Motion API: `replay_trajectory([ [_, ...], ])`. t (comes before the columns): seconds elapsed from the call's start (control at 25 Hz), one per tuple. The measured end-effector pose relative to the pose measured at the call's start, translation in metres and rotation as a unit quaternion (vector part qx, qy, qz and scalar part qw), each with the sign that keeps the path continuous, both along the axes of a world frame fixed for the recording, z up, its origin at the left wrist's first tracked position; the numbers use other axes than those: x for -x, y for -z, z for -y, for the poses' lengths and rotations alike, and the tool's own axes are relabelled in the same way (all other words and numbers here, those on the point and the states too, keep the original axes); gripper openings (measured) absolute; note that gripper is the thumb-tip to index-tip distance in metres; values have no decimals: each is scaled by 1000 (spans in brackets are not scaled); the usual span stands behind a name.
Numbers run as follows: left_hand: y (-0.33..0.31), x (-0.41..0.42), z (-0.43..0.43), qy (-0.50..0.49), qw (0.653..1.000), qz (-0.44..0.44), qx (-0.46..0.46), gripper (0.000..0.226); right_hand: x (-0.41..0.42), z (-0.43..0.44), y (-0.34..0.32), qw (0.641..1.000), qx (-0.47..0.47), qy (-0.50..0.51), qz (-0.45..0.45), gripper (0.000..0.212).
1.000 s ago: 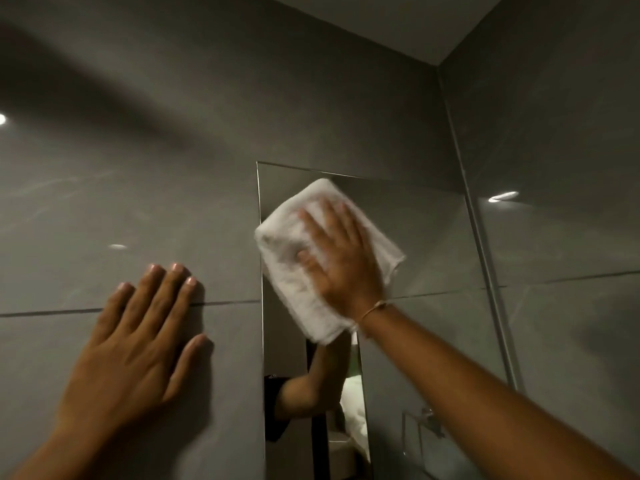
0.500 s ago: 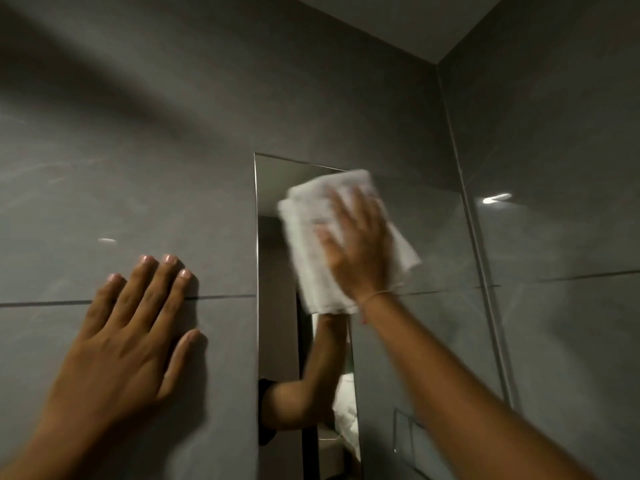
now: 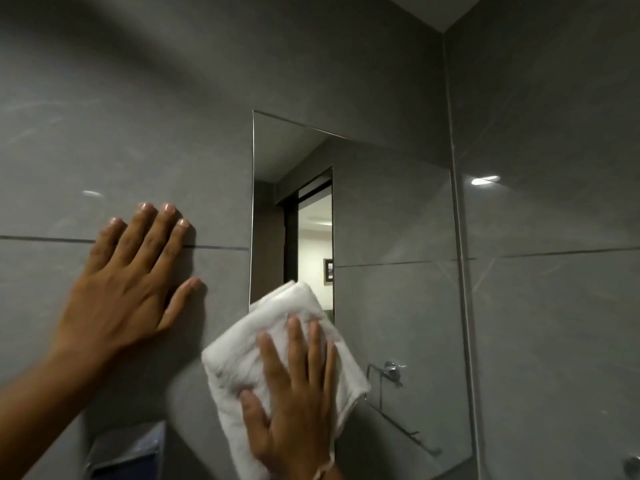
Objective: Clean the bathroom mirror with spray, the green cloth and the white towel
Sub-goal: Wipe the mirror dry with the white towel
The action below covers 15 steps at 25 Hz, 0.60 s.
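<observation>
1. Bracing comes first at the left: the left hand (image 3: 131,282) lies flat and open on the glossy grey tiled wall (image 3: 104,133), fingers spread, gripping nothing. A horizontal grout line passes under its fingertips. Below its wrist sits a blurred grey and blue box-like fixture (image 3: 128,452); what it is cannot be told.

2. Right of that hand, the right hand (image 3: 294,403) is spread open and pressed palm-down on the folded white terry towel (image 3: 277,341), pinning it by pressure, not by a closed grip. The towel sticks out above and to the left of the fingers.

3. The towel covers the lower left corner of the rectangular frameless wall mirror (image 3: 391,220), overlapping its left edge onto the tile between the two hands.

4. Above and to the right of the right hand, the glass looks clear: it reflects a doorway, a lit room and a chrome towel rail without obvious streaks or droplets, though the dim light may hide some.

5. Judged from this, the task is in its last stage, the dry towel pass. Neither spray bottle nor green cloth is in view, so those steps are probably done.

6. What seems left: the lower strip beneath the towel and the bottom right part of the glass.
</observation>
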<state>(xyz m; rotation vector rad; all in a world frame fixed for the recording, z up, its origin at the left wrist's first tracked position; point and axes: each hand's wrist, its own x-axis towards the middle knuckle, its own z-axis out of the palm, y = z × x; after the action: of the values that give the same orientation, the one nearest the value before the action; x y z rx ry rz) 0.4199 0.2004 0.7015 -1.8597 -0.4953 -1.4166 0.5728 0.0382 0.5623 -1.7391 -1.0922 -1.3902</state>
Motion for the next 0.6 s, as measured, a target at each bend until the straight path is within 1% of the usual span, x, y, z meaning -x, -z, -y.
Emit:
replay_trajectory([
  [0.04,0,-1,-2,6,1000,3,-1,81,-3,-4,4,1000,-1,-3,-5,75],
  [0.08,0,-2,-4,12,1000,5,1,82,-2,-8,-12,1000,6,-16,-16,75],
  [0.2,0,-10,-15,47,999,12,-1,82,4,-17,-119,999,-12,-48,18,70],
  [0.28,0,-14,-24,54,999,6,-2,84,-1,-20,-176,997,-31,-57,37,67],
  [0.32,-3,-15,-28,61,998,1,0,85,-9,-19,-191,996,-27,-54,60,65],
  [0.4,-5,-14,-33,73,997,0,0,84,-43,-7,-199,992,-10,-51,118,59],
  [0.44,-5,-13,-33,69,998,-1,-5,84,-71,3,-203,989,-45,-49,132,57],
  [0.48,-4,-12,-30,58,998,-1,-10,85,-105,16,-210,988,-97,-48,111,55],
  [0.52,-3,-11,-29,46,999,-2,-16,86,-141,33,-221,985,-156,-50,46,58],
  [0.56,-1,-10,-28,40,999,-5,-21,86,-175,54,-233,974,-215,-51,-55,68],
  [0.6,-1,-11,-26,40,999,-4,-23,86,-199,78,-242,958,-245,-43,-145,79],
])
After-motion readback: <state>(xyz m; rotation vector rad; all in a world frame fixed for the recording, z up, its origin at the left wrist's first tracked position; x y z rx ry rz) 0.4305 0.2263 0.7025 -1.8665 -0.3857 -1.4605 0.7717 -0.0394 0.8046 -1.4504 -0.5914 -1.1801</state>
